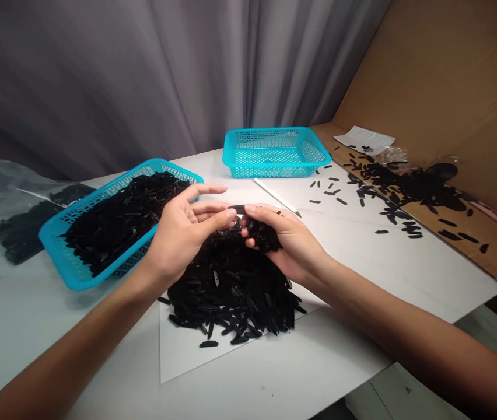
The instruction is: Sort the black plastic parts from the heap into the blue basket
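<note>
Between my two hands, over a heap of thin black pieces, I hold one slim black strip level. The thumb and a finger of my left hand pinch its left end, while the index finger stretches out above. My right hand grips the other end with its thumb. More black pieces are cupped in the right palm under the curled fingers. The heap rests on a white sheet.
Left of the heap, a blue basket is full of black pieces. Another blue basket stands at the back. A white pen-like stick lies before it. Black pieces are strewn at right by cardboard. A clear bag lies far left.
</note>
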Motion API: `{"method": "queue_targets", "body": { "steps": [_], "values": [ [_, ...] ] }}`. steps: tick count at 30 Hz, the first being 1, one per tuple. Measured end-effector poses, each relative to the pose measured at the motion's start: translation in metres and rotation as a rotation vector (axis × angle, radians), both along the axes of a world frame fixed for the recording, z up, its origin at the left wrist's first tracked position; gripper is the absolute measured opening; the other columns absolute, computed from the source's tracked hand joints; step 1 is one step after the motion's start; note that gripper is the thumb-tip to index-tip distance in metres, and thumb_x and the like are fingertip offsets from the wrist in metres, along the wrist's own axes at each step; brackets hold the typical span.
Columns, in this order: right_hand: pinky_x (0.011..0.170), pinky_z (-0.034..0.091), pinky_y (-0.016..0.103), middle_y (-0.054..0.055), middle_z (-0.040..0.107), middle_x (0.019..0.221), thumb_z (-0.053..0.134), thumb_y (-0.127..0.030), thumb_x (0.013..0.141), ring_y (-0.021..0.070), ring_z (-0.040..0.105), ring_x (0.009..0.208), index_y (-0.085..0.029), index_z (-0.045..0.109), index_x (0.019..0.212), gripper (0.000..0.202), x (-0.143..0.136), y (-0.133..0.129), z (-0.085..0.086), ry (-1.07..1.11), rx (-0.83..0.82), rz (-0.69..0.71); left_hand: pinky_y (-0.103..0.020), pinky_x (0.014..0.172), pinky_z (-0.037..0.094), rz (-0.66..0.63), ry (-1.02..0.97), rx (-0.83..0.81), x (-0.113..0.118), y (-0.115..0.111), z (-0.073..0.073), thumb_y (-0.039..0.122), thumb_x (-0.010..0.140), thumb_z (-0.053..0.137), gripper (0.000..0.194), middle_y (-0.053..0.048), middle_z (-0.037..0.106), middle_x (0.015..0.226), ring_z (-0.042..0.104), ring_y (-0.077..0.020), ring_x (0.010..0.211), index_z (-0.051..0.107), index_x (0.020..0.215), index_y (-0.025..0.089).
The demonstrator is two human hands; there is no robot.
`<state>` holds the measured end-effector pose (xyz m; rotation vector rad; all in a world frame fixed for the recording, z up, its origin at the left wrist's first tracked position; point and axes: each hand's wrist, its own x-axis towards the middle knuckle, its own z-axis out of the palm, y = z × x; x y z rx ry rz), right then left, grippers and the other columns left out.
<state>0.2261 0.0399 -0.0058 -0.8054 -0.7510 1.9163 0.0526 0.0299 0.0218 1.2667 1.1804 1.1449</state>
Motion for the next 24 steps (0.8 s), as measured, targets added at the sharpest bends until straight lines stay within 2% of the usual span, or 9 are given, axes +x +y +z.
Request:
{"method": "queue_targets", "body": {
  "steps": [3,7,13,18,20,22,24],
  "values": [
    [0.057,0.047,0.019,0.002,0.065,0.078,0.082,-0.026,0.076,0.0097,0.059,0.069,-0.016,0.073,0.077,0.013,-0.001,0.001,0.0,0.054,-0.073,0.028,-0.028,0.081,0.059,-0.005,-0.024,-0.029,0.0,0.0,0.001,0.032,0.074,0.084,0.05,-0.003,0.076,0.087,0.073,-0.0164,0.079,0.065,0.117,0.018],
    [0.057,0.047,0.019,0.002,0.065,0.079,0.08,-0.025,0.077,0.0093,0.059,0.07,-0.015,0.073,0.078,0.012,-0.001,0.001,0.0,0.055,-0.091,0.025,-0.026,0.08,0.059,-0.014,0.037,0.049,0.001,0.001,-0.001,0.032,0.076,0.082,0.029,-0.004,0.077,0.089,0.073,-0.0163,0.081,0.074,0.099,0.017],
    [0.061,0.047,0.021,0.002,0.066,0.078,0.078,-0.028,0.079,0.0103,0.059,0.07,-0.016,0.073,0.08,0.013,0.0,-0.001,0.0,-0.05,0.081,-0.036,-0.026,0.081,0.06,0.015,0.164,0.208,0.002,-0.001,-0.003,0.029,0.078,0.081,0.019,-0.003,0.078,0.09,0.074,-0.0165,0.081,0.079,0.095,0.02],
    [0.062,0.046,0.023,0.001,0.065,0.078,0.081,-0.03,0.077,0.0114,0.059,0.072,-0.017,0.074,0.08,0.016,-0.001,-0.002,0.001,-0.091,0.126,-0.066,-0.026,0.079,0.062,0.047,0.286,0.302,0.004,-0.005,-0.003,0.028,0.081,0.078,0.016,-0.004,0.079,0.091,0.075,-0.0174,0.082,0.079,0.094,0.02],
    [0.062,0.046,0.022,0.002,0.065,0.08,0.081,-0.032,0.077,0.0111,0.059,0.072,-0.017,0.074,0.081,0.017,-0.001,-0.002,0.0,-0.081,0.104,-0.048,-0.027,0.08,0.062,0.094,0.411,0.465,0.001,-0.004,-0.005,0.024,0.084,0.075,0.013,-0.004,0.079,0.093,0.075,-0.0177,0.084,0.078,0.095,0.02],
    [0.061,0.047,0.022,0.002,0.065,0.082,0.08,-0.034,0.078,0.0108,0.059,0.073,-0.016,0.074,0.082,0.02,-0.001,0.0,-0.001,-0.054,0.055,-0.003,-0.028,0.082,0.062,0.094,0.584,0.798,-0.004,-0.002,-0.008,0.016,0.085,0.073,0.013,-0.004,0.079,0.094,0.075,-0.0175,0.086,0.077,0.097,0.02],
    [0.059,0.046,0.021,0.002,0.065,0.081,0.081,-0.036,0.077,0.0105,0.059,0.072,-0.016,0.074,0.081,0.022,0.0,0.001,-0.001,-0.014,0.011,0.045,-0.028,0.083,0.062,0.009,0.761,1.189,-0.011,0.002,-0.01,0.009,0.083,0.072,0.02,-0.004,0.079,0.095,0.075,-0.0181,0.089,0.076,0.101,0.019]
  ]
}}
